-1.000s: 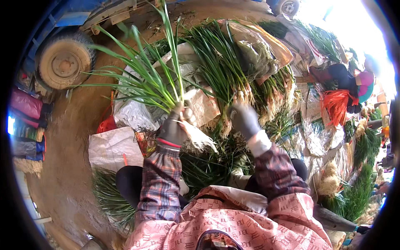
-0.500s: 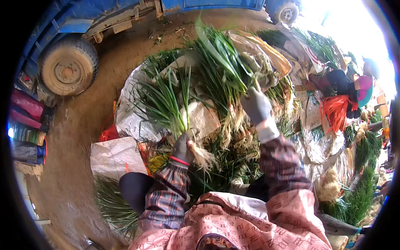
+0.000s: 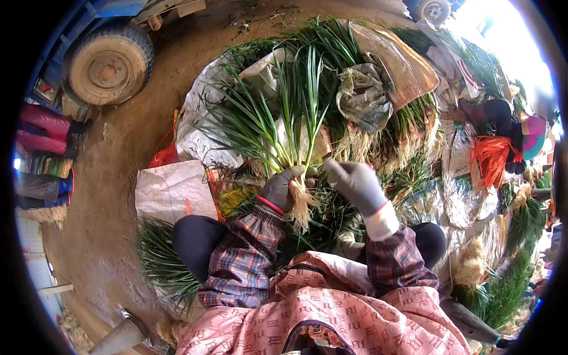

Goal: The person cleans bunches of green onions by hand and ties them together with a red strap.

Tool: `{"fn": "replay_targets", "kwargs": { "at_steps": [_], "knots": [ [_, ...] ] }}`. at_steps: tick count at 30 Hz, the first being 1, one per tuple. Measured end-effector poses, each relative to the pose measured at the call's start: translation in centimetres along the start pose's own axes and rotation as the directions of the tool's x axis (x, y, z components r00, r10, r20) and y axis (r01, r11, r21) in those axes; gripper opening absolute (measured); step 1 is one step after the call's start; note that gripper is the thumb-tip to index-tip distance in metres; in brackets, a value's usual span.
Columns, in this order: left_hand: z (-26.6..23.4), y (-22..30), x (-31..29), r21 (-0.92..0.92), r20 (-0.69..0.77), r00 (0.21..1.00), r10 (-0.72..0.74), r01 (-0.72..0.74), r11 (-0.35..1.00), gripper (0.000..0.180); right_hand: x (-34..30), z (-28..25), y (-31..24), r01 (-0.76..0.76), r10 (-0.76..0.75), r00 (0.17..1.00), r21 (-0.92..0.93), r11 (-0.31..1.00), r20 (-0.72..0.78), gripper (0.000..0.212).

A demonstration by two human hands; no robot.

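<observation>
My left hand, in a dark grey glove with a red band at the wrist, is closed round a small bunch of green garlic. Its long leaves fan away from me, and the pale roots hang below my fist. Just to the right, my right hand, in a lighter grey glove, has its fingers curled together close to the stems. Whatever is between those fingertips is hidden. Beyond both hands lies a heap of green garlic with its roots toward me, partly covered by a crumpled grey-green sack.
A muddy truck wheel stands at the far left on brown ground. White sacking and more green leaves lie beside my left knee. Red plastic strips hang near another person at the right. Tied root bundles lie nearer.
My right hand has come back from the heap toward my left hand. The bunch in my left hand now looks fuller, with more upright leaves. The whole view has shifted slightly.
</observation>
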State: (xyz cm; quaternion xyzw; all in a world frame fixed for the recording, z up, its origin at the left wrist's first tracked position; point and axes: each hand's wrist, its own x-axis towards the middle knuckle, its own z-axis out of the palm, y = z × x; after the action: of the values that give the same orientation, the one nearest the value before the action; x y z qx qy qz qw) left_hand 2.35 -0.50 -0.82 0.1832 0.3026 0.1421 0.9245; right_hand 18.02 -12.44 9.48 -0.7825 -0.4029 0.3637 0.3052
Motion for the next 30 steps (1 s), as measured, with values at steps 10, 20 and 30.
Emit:
{"fn": "replay_targets", "kwargs": {
  "at_steps": [10,20,30],
  "knots": [
    [-0.8,3.7,-4.9,-0.078,0.293,0.956,-0.001,0.025,0.997,0.033,7.5,1.8,8.1,0.029,0.104,0.911,0.314,0.949,-0.399,0.043],
    [0.2,4.2,-4.9,0.273,-0.071,0.988,0.137,-0.113,0.955,0.026,5.2,4.4,-0.9,0.108,-0.274,0.914,0.473,0.874,0.298,0.043],
    [2.3,8.4,-3.2,0.056,0.352,0.847,0.397,-0.443,0.895,0.046,13.3,-6.2,4.2,-0.242,-0.398,0.708,-0.729,0.641,-0.584,0.036]
  ]
}}
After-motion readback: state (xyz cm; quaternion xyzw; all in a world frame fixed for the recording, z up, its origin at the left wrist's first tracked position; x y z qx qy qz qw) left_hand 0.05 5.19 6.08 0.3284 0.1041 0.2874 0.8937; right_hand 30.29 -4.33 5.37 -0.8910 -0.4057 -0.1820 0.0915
